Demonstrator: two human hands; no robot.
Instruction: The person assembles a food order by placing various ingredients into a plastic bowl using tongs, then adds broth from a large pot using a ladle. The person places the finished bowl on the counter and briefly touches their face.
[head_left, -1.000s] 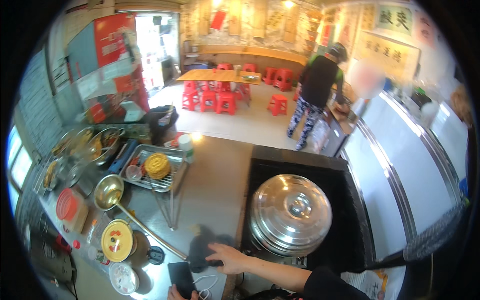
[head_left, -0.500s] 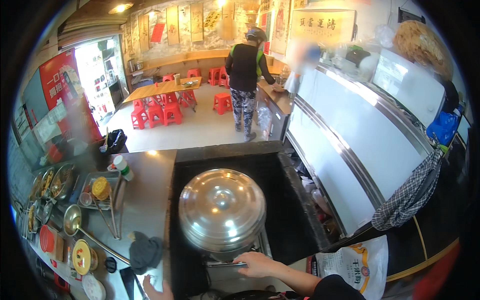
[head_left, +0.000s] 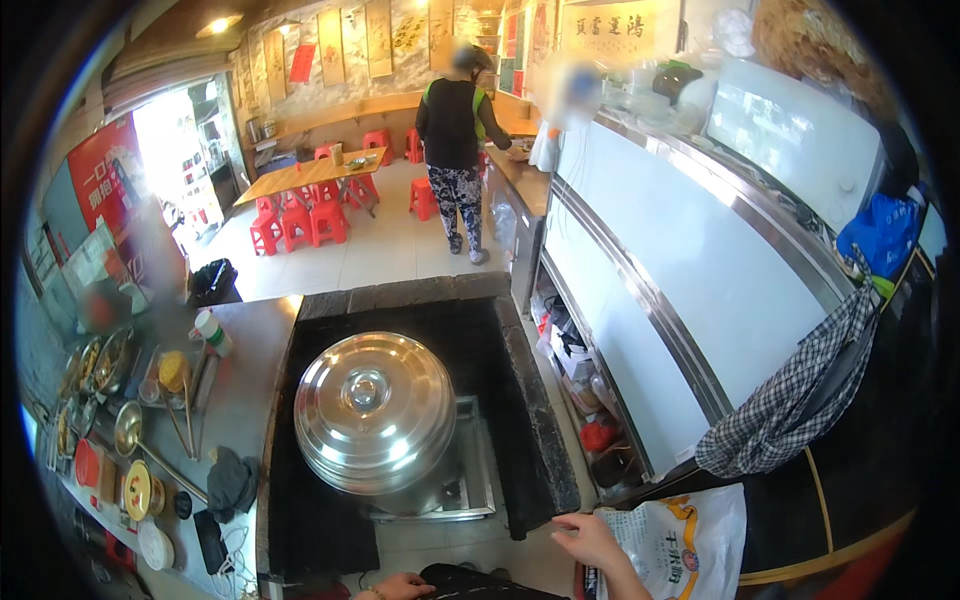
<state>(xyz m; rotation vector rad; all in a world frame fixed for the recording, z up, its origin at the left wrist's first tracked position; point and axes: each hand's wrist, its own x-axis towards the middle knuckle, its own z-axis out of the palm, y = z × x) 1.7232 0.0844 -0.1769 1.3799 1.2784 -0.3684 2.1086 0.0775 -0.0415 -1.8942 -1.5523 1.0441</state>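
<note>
A large steel pot with a shiny domed lid point(head_left: 370, 400) stands on a square metal frame point(head_left: 478, 450) inside a dark pit-like surround. My right hand point(head_left: 588, 540) is open, fingers loosely bent and nothing in them. It hovers by the surround's near right corner, beside a white printed bag point(head_left: 690, 535). My left hand point(head_left: 402, 587) shows only partly at the lower edge, against my dark clothing. Its visible fingers look loosely extended, with nothing seen in them. Neither hand touches the pot.
At left, a steel counter point(head_left: 262, 345) carries a long ladle point(head_left: 130, 430), a dark cloth point(head_left: 232, 483), tongs and dishes. A white chest cabinet point(head_left: 630, 290) runs along the right, with a checked cloth point(head_left: 800, 385). Farther off, a person point(head_left: 458, 150) stands near a wooden table point(head_left: 310, 178) and red stools.
My right hand has left the front bar of the metal frame and moved right. My left hand has gone from the counter's edge to my front. The view has turned rightward.
</note>
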